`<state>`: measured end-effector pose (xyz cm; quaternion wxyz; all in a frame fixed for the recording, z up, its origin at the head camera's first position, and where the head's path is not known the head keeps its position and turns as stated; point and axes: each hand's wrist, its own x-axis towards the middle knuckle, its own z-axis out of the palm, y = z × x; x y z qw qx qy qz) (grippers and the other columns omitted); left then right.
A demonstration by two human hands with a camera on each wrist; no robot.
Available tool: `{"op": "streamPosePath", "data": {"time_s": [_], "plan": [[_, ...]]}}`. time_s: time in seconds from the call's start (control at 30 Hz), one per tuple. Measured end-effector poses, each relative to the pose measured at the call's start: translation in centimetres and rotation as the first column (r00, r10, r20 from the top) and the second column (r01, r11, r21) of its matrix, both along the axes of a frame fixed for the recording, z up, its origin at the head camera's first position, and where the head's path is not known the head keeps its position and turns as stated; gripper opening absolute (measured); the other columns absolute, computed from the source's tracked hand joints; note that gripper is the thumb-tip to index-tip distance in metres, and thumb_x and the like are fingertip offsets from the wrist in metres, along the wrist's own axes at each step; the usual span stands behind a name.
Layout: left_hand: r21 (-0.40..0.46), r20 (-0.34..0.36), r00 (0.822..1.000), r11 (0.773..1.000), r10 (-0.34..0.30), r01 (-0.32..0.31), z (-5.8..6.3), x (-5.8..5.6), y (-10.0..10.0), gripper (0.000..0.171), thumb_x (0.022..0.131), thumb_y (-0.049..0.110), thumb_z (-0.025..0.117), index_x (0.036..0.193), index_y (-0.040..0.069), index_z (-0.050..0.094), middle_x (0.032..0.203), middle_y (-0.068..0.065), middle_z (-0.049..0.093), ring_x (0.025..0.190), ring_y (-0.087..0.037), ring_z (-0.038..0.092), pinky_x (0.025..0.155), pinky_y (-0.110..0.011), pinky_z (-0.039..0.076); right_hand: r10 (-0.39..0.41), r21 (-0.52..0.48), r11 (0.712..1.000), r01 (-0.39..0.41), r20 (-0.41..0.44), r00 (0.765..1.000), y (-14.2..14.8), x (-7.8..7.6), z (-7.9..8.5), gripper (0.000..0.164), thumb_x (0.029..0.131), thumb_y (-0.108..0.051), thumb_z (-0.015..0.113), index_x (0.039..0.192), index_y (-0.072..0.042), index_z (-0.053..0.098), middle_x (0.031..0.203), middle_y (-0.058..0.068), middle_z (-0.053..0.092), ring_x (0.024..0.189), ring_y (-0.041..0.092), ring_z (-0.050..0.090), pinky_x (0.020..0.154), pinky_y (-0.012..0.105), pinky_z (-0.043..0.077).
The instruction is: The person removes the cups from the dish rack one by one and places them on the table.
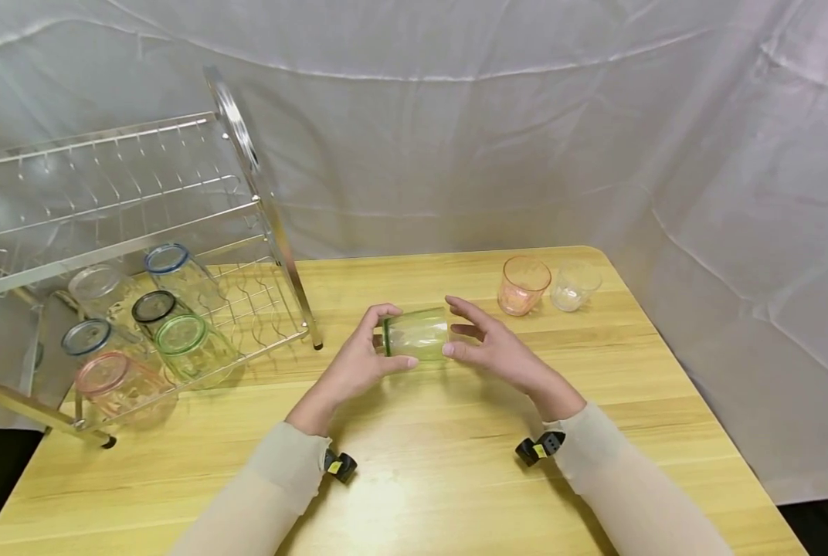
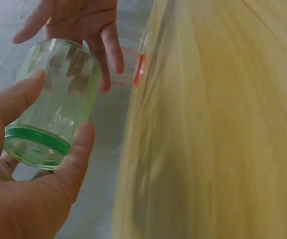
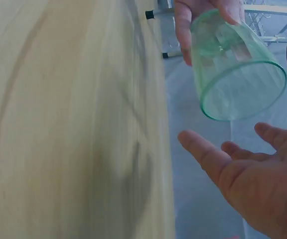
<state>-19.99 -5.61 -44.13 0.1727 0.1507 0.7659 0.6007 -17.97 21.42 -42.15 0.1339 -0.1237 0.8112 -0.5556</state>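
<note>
A green-tinted drinking glass (image 1: 417, 335) lies sideways in the air above the table, its thick green base to the left and its mouth to the right. My left hand (image 1: 361, 357) grips it near the base, with the thumb on one side and fingers on the other, as the left wrist view also shows. By the mouth, my right hand (image 1: 490, 346) is spread with the fingers apart. In the right wrist view, the glass's rim (image 3: 243, 92) faces this right hand (image 3: 263, 179), and a gap shows between them.
At left stands a two-tier metal dish rack (image 1: 275, 224). Several upside-down glasses sit on its lower tier, including a green one (image 1: 195, 347) and a pink one (image 1: 118, 386). An upright pink glass (image 1: 523, 287) and a clear glass (image 1: 574, 287) stand at the table's (image 1: 442, 479) back right.
</note>
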Motion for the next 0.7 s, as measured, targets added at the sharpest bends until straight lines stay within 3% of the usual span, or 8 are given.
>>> {"op": "streamPosePath", "data": {"time_s": [0.27, 0.53, 0.7], "plan": [[0.064, 0.011, 1.000, 0.998, -0.025, 0.024, -0.4, 0.1, 0.8, 0.083, 0.087, 0.015, 0.088, 0.152, 0.025, 0.039, 0.148, -0.006, 0.044, 0.115, -0.032, 0.063, 0.085, -0.038, 0.062, 0.043, -0.149, 0.988, -0.030, 0.080, 0.996, -0.8, 0.0, -0.5, 0.091, 0.098, -0.026, 0.078, 0.169, -0.030, 0.021, 0.173, 0.017, 0.023, 0.151, 0.042, 0.042, 0.113, 0.052, 0.050], [0.075, 0.008, 0.999, 0.996, -0.050, 0.049, -0.5, 0.0, 1.1, 0.085, 0.087, 0.017, 0.088, 0.154, 0.024, 0.037, 0.149, -0.006, 0.043, 0.113, -0.031, 0.063, 0.084, -0.040, 0.062, -0.006, -0.261, 0.965, 0.033, 0.102, 0.995, -1.2, 0.1, -0.9, 0.081, 0.100, -0.013, 0.073, 0.167, -0.022, 0.028, 0.167, 0.021, 0.031, 0.136, 0.036, 0.057, 0.100, 0.037, 0.059], [0.069, 0.008, 0.998, 0.996, -0.059, 0.059, -0.6, -0.1, 1.1, 0.084, 0.088, 0.018, 0.088, 0.154, 0.025, 0.036, 0.151, -0.005, 0.041, 0.113, -0.030, 0.064, 0.083, -0.038, 0.062, -0.038, -0.252, 0.966, 0.059, 0.087, 0.995, -1.3, 0.1, -1.2, 0.077, 0.100, -0.012, 0.072, 0.166, -0.022, 0.033, 0.165, 0.021, 0.035, 0.131, 0.032, 0.060, 0.102, 0.046, 0.058]]}}
